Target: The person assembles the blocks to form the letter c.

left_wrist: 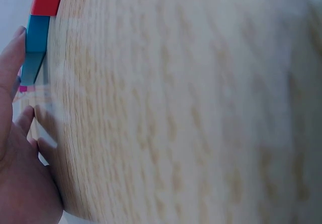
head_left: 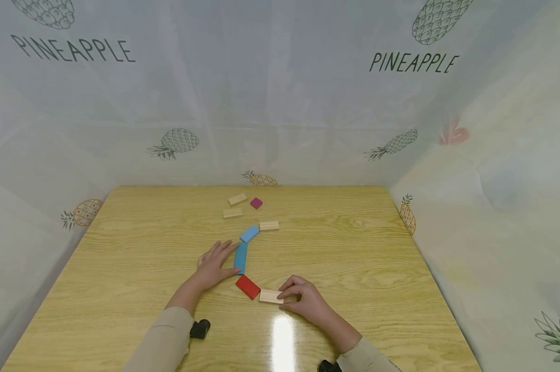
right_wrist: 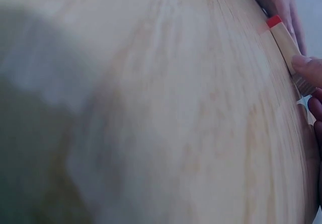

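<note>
On the wooden desk (head_left: 354,243), the left hand (head_left: 214,266) lies flat, apparently steadying the blue block (head_left: 240,257); the right hand (head_left: 305,298) pinches a plain block (head_left: 270,296), best slid gently against the red block (head_left: 247,287).

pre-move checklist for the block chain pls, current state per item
1. Right hand pinches the plain wood block: ok.
2. That block meets the red block end to end: ok, touching or nearly.
3. Left hand steadies the near blue block, fingers flat: ok.
4. Red to blue joint closed: cannot tell, small gap possible.
5. Far blue block joins the chain: ok.
6. Spare blocks within reach, magenta block included: ok.
</note>
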The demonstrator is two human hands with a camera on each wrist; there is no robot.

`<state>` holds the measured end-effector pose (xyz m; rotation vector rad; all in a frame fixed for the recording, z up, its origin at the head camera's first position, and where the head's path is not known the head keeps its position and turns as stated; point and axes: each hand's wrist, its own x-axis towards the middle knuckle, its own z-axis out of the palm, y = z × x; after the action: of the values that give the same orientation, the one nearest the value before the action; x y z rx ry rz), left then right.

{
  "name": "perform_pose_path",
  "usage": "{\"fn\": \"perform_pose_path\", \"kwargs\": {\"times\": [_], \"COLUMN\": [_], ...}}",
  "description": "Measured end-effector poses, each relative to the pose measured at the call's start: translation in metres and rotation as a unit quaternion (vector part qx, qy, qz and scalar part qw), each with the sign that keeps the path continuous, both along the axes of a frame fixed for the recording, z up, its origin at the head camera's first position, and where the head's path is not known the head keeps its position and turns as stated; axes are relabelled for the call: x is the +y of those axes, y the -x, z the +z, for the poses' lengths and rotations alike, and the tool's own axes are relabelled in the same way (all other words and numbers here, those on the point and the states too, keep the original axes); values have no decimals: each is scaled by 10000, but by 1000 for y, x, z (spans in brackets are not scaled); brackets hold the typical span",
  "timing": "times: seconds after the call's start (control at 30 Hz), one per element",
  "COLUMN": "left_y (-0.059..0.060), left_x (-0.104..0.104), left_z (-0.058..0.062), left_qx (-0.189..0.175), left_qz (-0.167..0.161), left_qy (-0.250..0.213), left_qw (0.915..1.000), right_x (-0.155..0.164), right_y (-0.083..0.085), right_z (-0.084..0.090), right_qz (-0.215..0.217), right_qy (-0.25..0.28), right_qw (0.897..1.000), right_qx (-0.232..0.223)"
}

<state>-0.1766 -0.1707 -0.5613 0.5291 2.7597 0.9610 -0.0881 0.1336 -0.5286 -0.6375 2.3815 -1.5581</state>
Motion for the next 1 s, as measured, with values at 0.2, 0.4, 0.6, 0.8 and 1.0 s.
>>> {"fn": "perform_pose_path", "kwargs": {"times": [0.2,0.4,0.6,0.8,1.0], "left_y": [-1,0,0,1,1], "left_x": [0,0,0,-1,-1], "left_z": [1,0,-1,-2,-2], "left_qx": [45,24,49,62,71], "left_qz": [5,18,16,17,3], "left_qy": [-14,-13,7,26,9], "left_qw": [10000,10000,10000,10000,10000], "right_x": [0,0,0,0,1], "right_y": [0,0,1,1,1], "right_z": [0,2,1,-1,-1], "right_qz": [48,60,46,78,99], "right_qy": [0,15,5,-8,13], "right_qw": [10000,10000,10000,9999,9998], "right_qx": [31,-1,21,84,160]}}
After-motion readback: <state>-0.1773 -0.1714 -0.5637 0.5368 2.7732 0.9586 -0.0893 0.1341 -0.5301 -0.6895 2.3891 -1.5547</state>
